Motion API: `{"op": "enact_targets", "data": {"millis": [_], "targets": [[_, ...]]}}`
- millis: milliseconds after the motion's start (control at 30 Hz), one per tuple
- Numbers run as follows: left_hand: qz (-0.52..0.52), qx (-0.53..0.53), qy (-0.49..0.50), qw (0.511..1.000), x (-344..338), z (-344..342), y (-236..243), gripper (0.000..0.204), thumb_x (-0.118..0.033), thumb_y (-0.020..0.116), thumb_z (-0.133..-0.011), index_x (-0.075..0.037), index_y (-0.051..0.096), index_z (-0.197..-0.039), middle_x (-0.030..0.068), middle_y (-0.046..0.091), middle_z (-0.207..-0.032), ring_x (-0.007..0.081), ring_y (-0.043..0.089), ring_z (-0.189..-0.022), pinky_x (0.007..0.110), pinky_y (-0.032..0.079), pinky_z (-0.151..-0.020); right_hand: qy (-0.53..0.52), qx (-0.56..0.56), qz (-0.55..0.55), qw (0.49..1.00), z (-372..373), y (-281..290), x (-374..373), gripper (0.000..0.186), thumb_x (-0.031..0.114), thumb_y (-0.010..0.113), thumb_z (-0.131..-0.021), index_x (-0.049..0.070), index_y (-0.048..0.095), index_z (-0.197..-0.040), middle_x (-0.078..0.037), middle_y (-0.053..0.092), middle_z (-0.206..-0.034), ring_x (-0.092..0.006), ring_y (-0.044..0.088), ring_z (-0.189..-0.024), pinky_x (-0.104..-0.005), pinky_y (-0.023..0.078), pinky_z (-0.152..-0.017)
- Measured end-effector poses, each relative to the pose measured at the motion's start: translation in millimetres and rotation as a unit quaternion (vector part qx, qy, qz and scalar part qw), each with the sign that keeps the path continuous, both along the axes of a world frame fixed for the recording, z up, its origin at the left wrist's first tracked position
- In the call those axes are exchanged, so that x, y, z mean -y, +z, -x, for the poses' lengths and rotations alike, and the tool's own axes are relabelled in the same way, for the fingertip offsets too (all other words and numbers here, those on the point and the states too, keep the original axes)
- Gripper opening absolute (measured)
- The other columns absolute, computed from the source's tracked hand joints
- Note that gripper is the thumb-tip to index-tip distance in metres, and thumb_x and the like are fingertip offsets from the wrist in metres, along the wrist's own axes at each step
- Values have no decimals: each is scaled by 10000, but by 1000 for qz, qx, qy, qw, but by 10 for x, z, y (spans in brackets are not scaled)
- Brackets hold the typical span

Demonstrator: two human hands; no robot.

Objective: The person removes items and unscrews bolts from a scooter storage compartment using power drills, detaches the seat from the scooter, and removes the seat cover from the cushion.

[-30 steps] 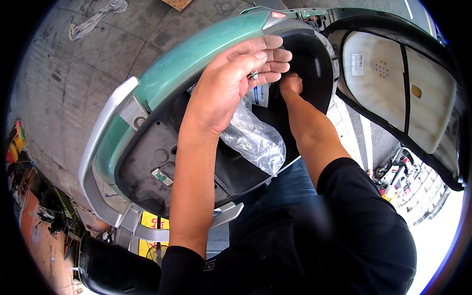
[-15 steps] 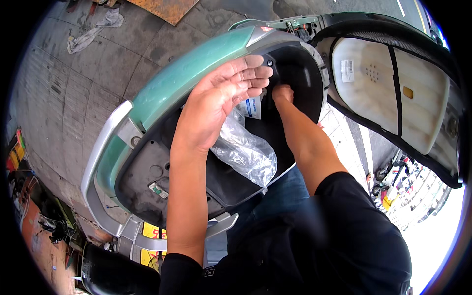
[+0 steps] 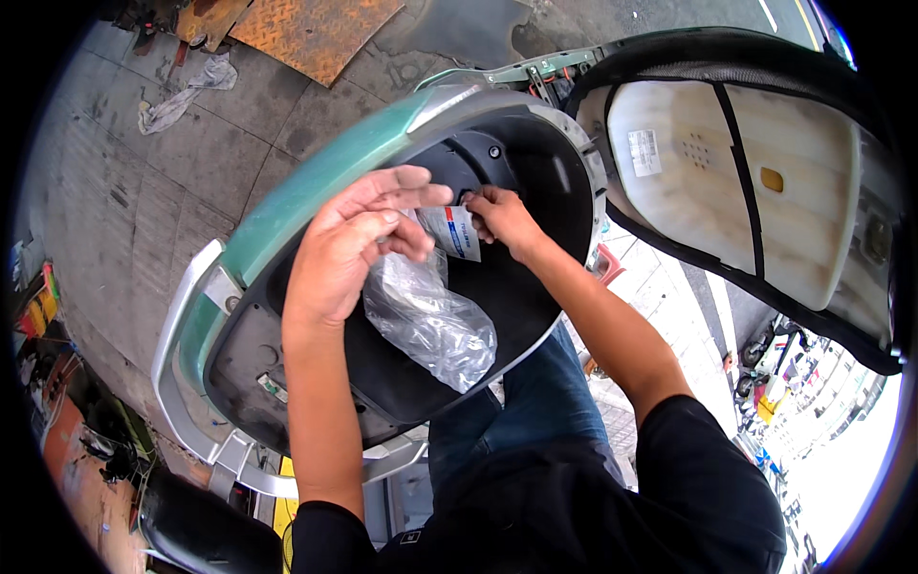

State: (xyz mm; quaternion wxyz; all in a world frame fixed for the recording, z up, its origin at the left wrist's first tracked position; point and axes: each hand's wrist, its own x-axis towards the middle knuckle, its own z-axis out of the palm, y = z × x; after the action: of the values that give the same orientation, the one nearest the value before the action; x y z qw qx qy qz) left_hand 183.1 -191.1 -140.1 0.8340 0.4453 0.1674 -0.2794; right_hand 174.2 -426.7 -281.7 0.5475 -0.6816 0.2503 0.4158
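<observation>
With the seat (image 3: 813, 215) raised, left hand (image 3: 335, 256) is being held part-curled, right hand (image 3: 507, 222) bent inward; grip contents and remaining steps cannot be told.

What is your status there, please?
Left hand half-curled above the storage bin; right hand beside white packet, grip unclear; transparent plastic bag lying in the bin.

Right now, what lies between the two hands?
In the head view, a white printed label shows between the left hand and the right hand.
</observation>
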Motion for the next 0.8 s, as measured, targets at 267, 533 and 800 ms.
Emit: {"op": "enact_targets", "data": {"millis": [267,533,800], "targets": [[-38,-9,46,998,369,197,-13,569,-32,469,-817,53,392,-1374,184,510,-1313,252,540,-1167,362,413,-1012,186,538,-15,822,-168,1302,-217,246,70,671,-763,76,651,-1007,-71,564,-904,-285,530,-869,-381,450,-788],[171,-177,123,961,1272,712,-99,728,36,442,-737,17,268,-1444,121,501,-1267,201,514,-1152,352,392,-1021,306,515,-37,800,107,1323,564,222,85,695,-723,118,660,-940,-40,552,-864,-260,515,-851,-380,440,-787],[94,-173,119,973,1679,831,-424,307,-147,525,-932,17,557,-1190,64,625,-1006,142,604,-869,318,504,-811,250,429,-43,867,80,1184,937,151,-3,647,-782,31,625,-927,-108,562,-849,-300,542,-823,-377,450,-728]]}}
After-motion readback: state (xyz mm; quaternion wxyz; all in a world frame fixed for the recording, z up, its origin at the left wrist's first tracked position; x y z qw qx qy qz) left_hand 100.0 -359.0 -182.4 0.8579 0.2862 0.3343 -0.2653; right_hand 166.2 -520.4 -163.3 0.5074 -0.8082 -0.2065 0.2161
